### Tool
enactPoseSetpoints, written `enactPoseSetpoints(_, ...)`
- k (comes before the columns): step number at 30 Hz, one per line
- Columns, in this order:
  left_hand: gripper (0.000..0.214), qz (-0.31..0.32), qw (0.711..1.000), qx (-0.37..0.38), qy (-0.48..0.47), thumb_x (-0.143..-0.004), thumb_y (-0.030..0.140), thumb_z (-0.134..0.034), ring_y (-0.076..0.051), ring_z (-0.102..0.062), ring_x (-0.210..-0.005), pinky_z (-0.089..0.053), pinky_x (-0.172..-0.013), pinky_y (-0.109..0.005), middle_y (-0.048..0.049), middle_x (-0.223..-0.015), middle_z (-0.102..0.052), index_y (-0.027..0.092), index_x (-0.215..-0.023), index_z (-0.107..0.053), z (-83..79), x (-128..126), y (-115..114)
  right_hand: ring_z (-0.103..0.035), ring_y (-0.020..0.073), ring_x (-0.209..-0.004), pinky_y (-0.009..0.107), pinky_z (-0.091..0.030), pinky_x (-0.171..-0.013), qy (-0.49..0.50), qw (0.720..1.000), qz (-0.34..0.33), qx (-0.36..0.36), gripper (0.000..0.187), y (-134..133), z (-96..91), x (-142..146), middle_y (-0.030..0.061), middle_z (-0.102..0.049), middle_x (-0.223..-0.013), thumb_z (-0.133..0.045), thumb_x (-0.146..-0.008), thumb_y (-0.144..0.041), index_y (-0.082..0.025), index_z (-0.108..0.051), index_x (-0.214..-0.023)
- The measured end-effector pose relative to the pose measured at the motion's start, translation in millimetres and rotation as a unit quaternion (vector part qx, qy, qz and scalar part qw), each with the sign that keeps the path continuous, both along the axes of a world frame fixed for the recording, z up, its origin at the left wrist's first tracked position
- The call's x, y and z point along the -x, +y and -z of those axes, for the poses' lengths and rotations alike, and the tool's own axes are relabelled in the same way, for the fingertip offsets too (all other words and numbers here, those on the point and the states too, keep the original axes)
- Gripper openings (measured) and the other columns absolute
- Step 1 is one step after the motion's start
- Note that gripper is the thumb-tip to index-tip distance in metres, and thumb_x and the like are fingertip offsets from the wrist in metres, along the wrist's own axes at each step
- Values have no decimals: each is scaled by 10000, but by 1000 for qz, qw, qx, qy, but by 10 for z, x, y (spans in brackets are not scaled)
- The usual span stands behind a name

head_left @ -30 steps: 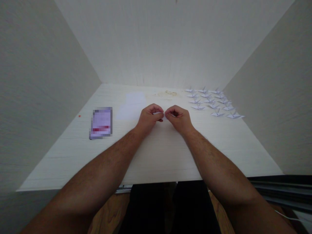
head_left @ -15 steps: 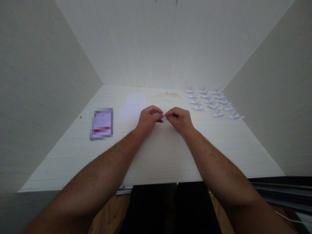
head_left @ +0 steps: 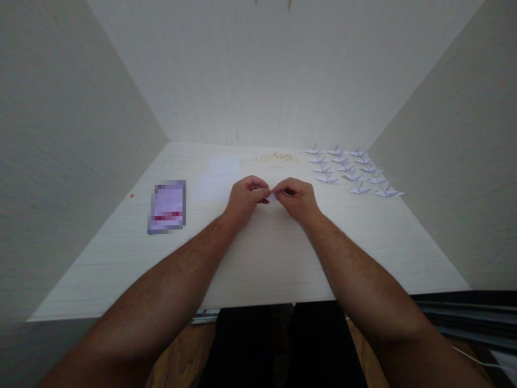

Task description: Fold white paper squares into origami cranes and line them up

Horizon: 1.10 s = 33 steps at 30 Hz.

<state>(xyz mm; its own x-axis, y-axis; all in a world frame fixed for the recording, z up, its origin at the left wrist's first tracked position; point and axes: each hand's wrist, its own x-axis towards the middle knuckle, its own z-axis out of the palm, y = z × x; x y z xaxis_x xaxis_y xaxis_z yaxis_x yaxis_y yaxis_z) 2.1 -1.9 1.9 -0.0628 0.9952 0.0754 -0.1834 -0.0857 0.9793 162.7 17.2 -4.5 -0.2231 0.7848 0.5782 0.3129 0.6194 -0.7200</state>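
Note:
My left hand (head_left: 249, 195) and my right hand (head_left: 297, 196) meet above the middle of the table, fingertips nearly touching. Both are closed in a pinch on a small piece of folded white paper (head_left: 272, 197). Most of the paper is hidden by the fingers, so its exact folds cannot be made out. White paper sheets (head_left: 214, 186) lie flat just beyond and to the left of my left hand. Off to the right of my right hand stand several folded white paper cranes (head_left: 359, 189), set out in rows.
On the left of the white table (head_left: 274, 264) lies a pixelated purple rectangular object (head_left: 168, 205). A tiny orange-red bit (head_left: 132, 195) sits near the left edge. Yellowish marks (head_left: 283, 157) show by the back wall. Walls enclose the back and both sides.
The hands keep almost the same pinch on the paper, with only a very slight shift of the fingertips. The whole view has moved a little.

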Motion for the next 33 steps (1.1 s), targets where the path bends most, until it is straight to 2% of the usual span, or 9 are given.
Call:
enactPoseSetpoints(11,159,-15,1000,-1,19,-583,177,-739,-93,-573,-542,-523,-535,-238,13,-627,-628,153,-672,-609,-11,-8,6,-614,128,-666,271,-471,-629,27,999,-15,30,104,-2,10,3,2,-703,-725,-634,-739,-160,-212,-724,-742)
enactPoseSetpoints(14,146,-33,997,-28,62,-614,191,-731,-96,-583,-550,-512,-547,-240,11,-653,-643,157,-700,-618,-16,7,2,-603,118,-632,268,-479,-611,52,995,-13,85,86,-11,-17,16,5,-704,-733,-656,-731,-212,-201,-718,-789)
enactPoseSetpoints(17,144,-61,987,-67,136,-644,208,-734,-97,-588,-554,-474,-535,-227,2,-686,-672,162,-738,-634,-28,27,-8,-595,110,-600,261,-490,-584,103,981,-18,163,197,-7,-57,30,8,-705,-747,-699,-690,-277,-186,-708,-865)
enactPoseSetpoints(21,124,-72,976,-103,180,-680,217,-728,-97,-597,-577,-458,-545,-221,-4,-735,-695,168,-752,-640,-54,32,-30,-575,109,-550,260,-480,-551,129,967,-15,221,186,-3,-101,37,2,-675,-646,-700,-695,-326,-171,-705,-798)
enactPoseSetpoints(26,132,-74,972,-110,195,-692,231,-738,-100,-584,-554,-440,-527,-220,10,-680,-678,178,-766,-642,-68,29,-49,-565,110,-547,252,-447,-535,120,969,-8,216,162,-13,-114,37,4,-656,-601,-721,-694,-320,-165,-718,-741)
enactPoseSetpoints(33,155,-74,974,-103,186,-675,235,-756,-84,-543,-499,-414,-491,-217,12,-701,-686,180,-752,-633,-37,50,-27,-592,121,-579,269,-476,-587,90,975,-7,201,168,-28,-112,42,20,-692,-649,-730,-696,-333,-171,-732,-740)
